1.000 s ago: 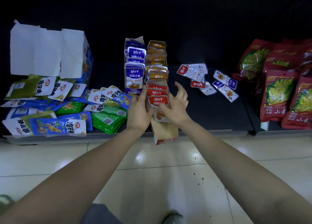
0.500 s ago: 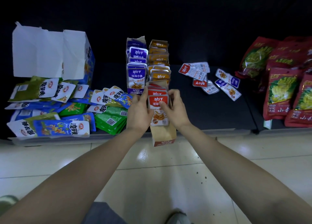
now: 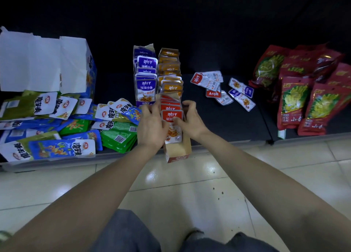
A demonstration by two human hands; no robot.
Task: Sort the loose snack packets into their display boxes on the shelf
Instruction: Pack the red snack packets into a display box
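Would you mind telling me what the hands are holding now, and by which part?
Both hands hold the red-packet display box: the left hand grips its left wall, the right hand its right wall, thumb on the front red packet.

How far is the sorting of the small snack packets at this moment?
Looks done: the purple box and the orange box hold rows of packets. In hand: the left hand and the right hand grip the red box, which overhangs the shelf edge. Left: loose red and purple packets lie to its right, and a green and blue heap lies at the left.
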